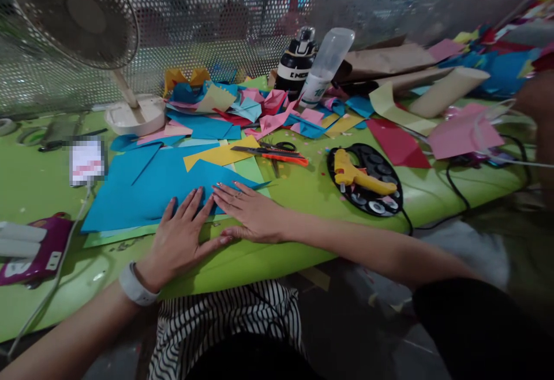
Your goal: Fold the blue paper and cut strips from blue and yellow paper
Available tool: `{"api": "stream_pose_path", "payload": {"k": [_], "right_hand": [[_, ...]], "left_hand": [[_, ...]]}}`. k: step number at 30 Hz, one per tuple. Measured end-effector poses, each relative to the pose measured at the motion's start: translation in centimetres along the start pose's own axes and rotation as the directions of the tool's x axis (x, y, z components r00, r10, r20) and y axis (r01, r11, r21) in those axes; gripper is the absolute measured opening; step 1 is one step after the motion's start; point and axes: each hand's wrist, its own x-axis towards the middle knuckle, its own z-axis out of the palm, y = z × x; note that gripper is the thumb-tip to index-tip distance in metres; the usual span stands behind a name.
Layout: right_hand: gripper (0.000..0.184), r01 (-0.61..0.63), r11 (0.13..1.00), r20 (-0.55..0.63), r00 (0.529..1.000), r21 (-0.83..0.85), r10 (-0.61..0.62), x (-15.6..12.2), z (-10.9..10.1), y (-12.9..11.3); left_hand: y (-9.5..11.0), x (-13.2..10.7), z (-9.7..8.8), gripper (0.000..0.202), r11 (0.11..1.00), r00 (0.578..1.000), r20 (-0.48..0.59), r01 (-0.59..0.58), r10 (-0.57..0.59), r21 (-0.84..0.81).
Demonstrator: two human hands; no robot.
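Observation:
Blue paper [134, 186] lies on the green table, stacked over pale green sheets [119, 238] that show along its near edge. My left hand [179, 238] rests flat on the paper's near edge, fingers stretched away from me. Fingers extended, my right hand [251, 212] presses on the same blue paper from the right, close to the left one. Neither hand grips anything. Just beyond them are a yellow paper piece [216, 156], an orange-and-black utility knife [277, 155] and scissors [281, 146] partly hidden by it.
A yellow glue gun [361, 175] lies on a black palette [366, 204] at right. Paper scraps [259, 111], a black bottle [294, 65] and a clear bottle [326, 59] stand behind. A fan [134, 117], a cabled white block [86, 160] and a purple power strip [54, 247] are left.

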Motion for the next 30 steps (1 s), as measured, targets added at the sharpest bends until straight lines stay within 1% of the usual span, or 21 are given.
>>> {"api": "stream_pose_path", "payload": {"k": [4,12,18,26,30], "right_hand": [[0.088,-0.024,0.999,0.012,1.0,0.026,0.024,0.0,-0.3,0.0],[0.087,-0.069,0.997,0.032,0.997,0.043,0.068,-0.3,0.0,-0.4],[0.084,-0.061,0.997,0.001,0.998,0.046,0.061,-0.5,0.4,-0.5],[0.082,-0.065,0.998,0.026,0.998,0.015,0.064,-0.7,0.5,-0.6],[0.08,-0.064,0.998,0.01,0.998,0.009,0.064,-0.7,0.4,-0.6]], "left_hand": [[0.0,0.0,0.0,0.086,1.0,1.0,0.006,0.002,-0.002,-0.012],[0.6,-0.1,-0.2,0.087,0.997,0.998,0.042,0.039,-0.036,-0.068],[0.9,-0.4,-0.1,0.093,0.994,0.997,0.048,0.065,-0.06,-0.093],[1.3,-0.7,-0.4,0.093,0.996,0.995,0.041,0.087,-0.086,-0.023],[1.5,-0.7,-0.6,0.093,0.995,0.993,0.054,0.102,-0.103,0.017]]}}
